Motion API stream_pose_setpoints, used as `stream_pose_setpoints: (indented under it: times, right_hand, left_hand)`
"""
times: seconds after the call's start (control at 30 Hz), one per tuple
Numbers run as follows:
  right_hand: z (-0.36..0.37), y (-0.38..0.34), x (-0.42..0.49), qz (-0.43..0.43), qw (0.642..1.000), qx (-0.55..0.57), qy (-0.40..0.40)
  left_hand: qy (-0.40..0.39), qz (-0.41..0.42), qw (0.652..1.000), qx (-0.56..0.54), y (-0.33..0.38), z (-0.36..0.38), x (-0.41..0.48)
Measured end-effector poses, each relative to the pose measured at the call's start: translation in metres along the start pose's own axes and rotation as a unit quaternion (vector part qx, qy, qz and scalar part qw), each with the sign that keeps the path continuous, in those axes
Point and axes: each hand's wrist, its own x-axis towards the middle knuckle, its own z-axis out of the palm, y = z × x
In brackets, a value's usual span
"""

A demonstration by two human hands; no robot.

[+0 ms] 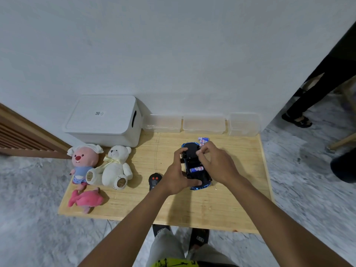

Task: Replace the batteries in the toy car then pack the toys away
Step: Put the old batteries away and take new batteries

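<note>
A blue toy car lies upside down on the wooden table, its black underside up. One battery sits in the open compartment. My left hand grips the car's left side. My right hand pinches a small white battery over the car's middle. Spare batteries lie just beyond the car. A black remote with red buttons lies left of the car, partly behind my left wrist.
A pink beaver plush, a white teddy bear and a pink dolphin plush lie at the table's left. A white lidded box and three clear containers line the back wall. A person's legs stand at the right.
</note>
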Motion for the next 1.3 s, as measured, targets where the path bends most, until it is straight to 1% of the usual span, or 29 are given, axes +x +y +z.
stream_pose_setpoints:
  times: [0.1,0.2,0.27,0.53,0.7,0.87,1.07,1.2,1.3]
  right_hand:
    - [-0.003,0.006,0.001,0.069,0.997,0.019,-0.027]
    - [-0.006,0.008,0.003,0.098,0.993,0.021,-0.069]
    - [-0.003,0.008,0.001,0.113,0.99,0.025,-0.082]
    - [0.016,0.003,-0.01,0.123,0.992,-0.004,-0.037]
    - [0.024,-0.001,-0.003,0.159,0.987,-0.009,-0.019]
    - [0.029,-0.006,0.0,0.182,0.983,-0.03,-0.015]
    - [0.028,-0.013,-0.003,0.203,0.977,0.066,0.011]
    - [0.028,-0.007,-0.001,0.237,0.96,0.151,0.0]
    - [0.025,-0.003,-0.001,0.236,0.955,0.177,0.008]
  left_hand:
    - [-0.001,-0.001,1.0,-0.002,0.0,-0.002,-0.001]
    - [0.001,0.0,1.0,-0.003,0.002,-0.003,-0.002]
    - [0.003,-0.002,1.0,-0.004,0.002,-0.003,-0.002]
    - [0.025,0.007,1.0,0.009,0.005,0.0,0.0]
    - [0.019,0.022,1.0,-0.001,0.004,0.001,0.001]
    - [0.053,0.033,0.998,-0.006,0.002,0.005,0.0]
    - [0.077,0.036,0.996,-0.004,0.006,0.005,0.003]
    - [0.063,0.032,0.998,0.002,0.007,0.001,0.002]
    - [0.056,0.025,0.998,0.006,0.009,-0.003,0.0]
